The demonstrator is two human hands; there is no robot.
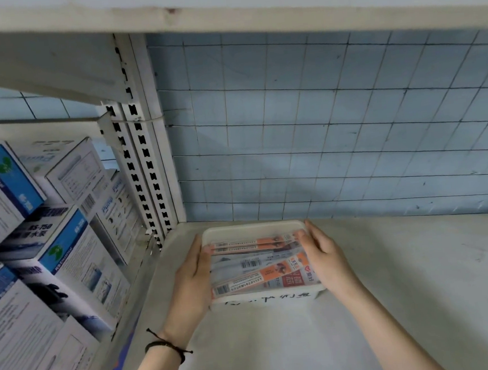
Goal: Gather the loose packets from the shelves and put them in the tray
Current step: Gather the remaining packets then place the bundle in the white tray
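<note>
On the shelf (390, 275), near its back left corner, the tray (255, 229) stands flat between your two hands, and the packets (258, 267) lie inside it in a loose pile. The top ones are tilted, and the lowest orange packet reaches to the front wall of the tray, maybe a little over it. This is the risk I see: if you lift or pull the tray quickly, or tip it toward yourself, the slippery packets can slide over the low front rim and fall on the shelf. A push to the back could also knock the tray against the wire grid (334, 125).

Your left hand (193, 279) lies along the left side of the tray, fingers quite straight and together, the thumb over the rim and touching the ends of the packets. Your right hand (325, 254) is half open at the right side, its fingertips (301, 235) resting on the top orange packets at the far corner. Neither hand is closed around anything; whether they press the tray walls firmly I cannot tell.

The boxes (50, 229) on the neighbouring shelf are apart from the tray.
</note>
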